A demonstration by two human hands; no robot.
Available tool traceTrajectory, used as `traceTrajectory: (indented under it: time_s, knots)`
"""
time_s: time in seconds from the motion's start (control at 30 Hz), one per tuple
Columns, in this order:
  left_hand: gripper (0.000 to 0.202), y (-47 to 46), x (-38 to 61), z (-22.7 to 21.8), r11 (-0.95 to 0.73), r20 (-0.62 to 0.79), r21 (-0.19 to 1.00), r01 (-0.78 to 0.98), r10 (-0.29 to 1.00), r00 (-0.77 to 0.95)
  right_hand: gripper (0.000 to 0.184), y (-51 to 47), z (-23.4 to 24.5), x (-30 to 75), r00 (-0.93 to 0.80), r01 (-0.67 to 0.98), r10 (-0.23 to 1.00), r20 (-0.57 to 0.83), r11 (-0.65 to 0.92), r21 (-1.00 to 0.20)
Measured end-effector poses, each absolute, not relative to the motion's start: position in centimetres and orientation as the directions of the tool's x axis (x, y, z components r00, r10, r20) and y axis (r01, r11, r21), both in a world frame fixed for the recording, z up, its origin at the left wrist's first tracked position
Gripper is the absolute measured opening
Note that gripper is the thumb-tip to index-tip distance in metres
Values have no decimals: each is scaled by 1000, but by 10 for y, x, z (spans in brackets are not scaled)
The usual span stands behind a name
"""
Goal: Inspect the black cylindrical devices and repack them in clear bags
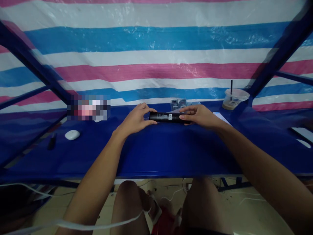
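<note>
A slim black bar-shaped device (pixel 162 117) is held level above the far half of the blue table (pixel 176 150). Small white print and a white square code label show on the side facing me. My left hand (pixel 140 118) pinches its left end between thumb and fingertips, with something thin and clear beside that end. Around the right end my right hand (pixel 198 116) is closed, thumb on the front and fingers along the top. Just behind the device lie small clear packets (pixel 178 103) with dark contents, partly hidden by it and my right hand.
A lidded plastic cup (pixel 232 99) with a black straw stands at the back right, near a white card or paper (pixel 222 117). To the left are a white rounded object (pixel 72 134) and a small dark object (pixel 52 142). Blue frame bars (pixel 31 62) slope up at both sides.
</note>
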State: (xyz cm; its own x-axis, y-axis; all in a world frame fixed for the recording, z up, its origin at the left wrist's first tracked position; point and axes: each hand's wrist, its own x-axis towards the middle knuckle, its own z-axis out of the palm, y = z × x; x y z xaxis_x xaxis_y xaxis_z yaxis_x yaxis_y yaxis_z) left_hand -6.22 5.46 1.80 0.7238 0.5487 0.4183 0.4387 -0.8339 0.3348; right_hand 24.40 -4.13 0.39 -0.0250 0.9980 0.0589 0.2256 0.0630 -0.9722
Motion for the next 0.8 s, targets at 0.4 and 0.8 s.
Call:
traceTrajectory:
  time_s: [0.4,0.8]
  knots:
    - [41,67,-74,19,-793,424,321,517,609,671,47,-43,3,243,-143,499,882,449,456,-737]
    - [41,75,-82,16,-785,427,329,524,619,659,47,-41,8,257,-65,327,939,338,340,-882]
